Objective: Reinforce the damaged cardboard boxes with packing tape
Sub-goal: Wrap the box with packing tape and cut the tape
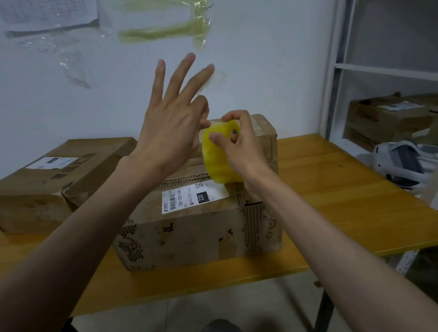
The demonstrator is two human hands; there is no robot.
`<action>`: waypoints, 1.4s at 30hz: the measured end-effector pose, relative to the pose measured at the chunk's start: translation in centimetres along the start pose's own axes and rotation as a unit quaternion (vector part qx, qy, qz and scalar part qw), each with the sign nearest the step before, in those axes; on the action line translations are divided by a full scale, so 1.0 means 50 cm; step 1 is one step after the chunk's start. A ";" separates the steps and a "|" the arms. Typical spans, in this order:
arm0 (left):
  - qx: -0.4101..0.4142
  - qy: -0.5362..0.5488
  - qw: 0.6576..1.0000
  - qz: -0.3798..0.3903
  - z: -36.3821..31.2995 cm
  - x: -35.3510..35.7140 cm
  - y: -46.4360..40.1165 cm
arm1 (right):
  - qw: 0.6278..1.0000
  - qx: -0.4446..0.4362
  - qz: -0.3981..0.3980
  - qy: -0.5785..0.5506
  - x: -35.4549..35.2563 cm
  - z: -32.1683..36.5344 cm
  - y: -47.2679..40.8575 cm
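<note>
The tape roll [220, 154] hangs above the near box [199, 217], over the box's top toward its right side, its core axis running roughly left to right. The right hand [237, 147] grips it, thumb on the outer face and fingers hooked through the core. The left hand [172, 124] is just left of the roll, thumb and forefinger pinching what looks like the free tape end, other fingers splayed upward. Open room for drawing out a strip lies leftward, toward the second box [47, 182] on the table [352, 199]; shelving [365, 67] crowds the right.
</note>
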State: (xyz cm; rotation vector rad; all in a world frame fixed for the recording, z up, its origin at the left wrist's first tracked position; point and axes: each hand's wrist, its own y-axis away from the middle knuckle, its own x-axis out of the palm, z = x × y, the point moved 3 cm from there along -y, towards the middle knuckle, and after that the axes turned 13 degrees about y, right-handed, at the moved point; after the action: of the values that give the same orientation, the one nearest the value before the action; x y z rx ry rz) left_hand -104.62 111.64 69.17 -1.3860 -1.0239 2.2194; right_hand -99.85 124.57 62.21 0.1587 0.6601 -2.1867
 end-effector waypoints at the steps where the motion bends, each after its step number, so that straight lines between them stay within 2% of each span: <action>1: -0.006 0.001 1.000 -0.001 -0.001 0.001 0.001 | 1.000 0.000 -0.002 -0.002 -0.001 0.000 0.000; 7: -0.084 0.046 0.995 -0.006 0.027 -0.008 -0.016 | 1.000 -0.019 0.014 -0.007 -0.011 -0.006 0.012; 14: -0.185 0.079 0.977 0.069 0.053 0.013 -0.054 | 0.999 -0.028 0.029 -0.010 -0.012 -0.012 0.026; 21: -0.212 0.087 0.964 0.133 0.057 0.050 -0.062 | 0.998 -0.065 0.022 0.012 -0.008 -0.005 0.040; 25: -0.214 0.095 0.964 0.124 0.050 0.058 -0.056 | 0.998 -0.057 0.033 -0.006 -0.013 -0.007 0.042; 30: -0.234 0.091 0.965 0.069 0.058 0.035 -0.055 | 0.993 -0.023 0.044 -0.105 -0.026 -0.010 0.046; 33: -0.273 0.128 0.953 0.043 0.065 0.017 -0.066 | 0.989 -0.027 0.008 -0.142 -0.054 -0.003 0.044; 36: -0.289 0.191 0.938 0.021 0.048 0.008 -0.080 | 0.994 -0.011 -0.050 -0.102 -0.105 -0.004 0.030; 38: -0.285 0.259 0.923 0.013 0.028 0.010 -0.084 | 0.997 0.010 -0.074 -0.031 -0.147 -0.019 0.018; 40: -0.287 0.365 0.885 0.035 0.004 0.016 -0.082 | 0.994 0.028 -0.067 0.088 -0.182 -0.049 0.010; 42: -0.302 0.465 0.827 0.090 -0.018 0.023 -0.078 | 0.975 0.061 -0.037 0.211 -0.202 -0.096 0.010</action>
State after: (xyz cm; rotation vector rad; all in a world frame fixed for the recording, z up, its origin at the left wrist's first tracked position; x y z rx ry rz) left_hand -104.73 115.39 71.00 -2.5240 -1.2280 0.9661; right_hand -93.45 133.68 61.20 0.6887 0.7713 -2.2862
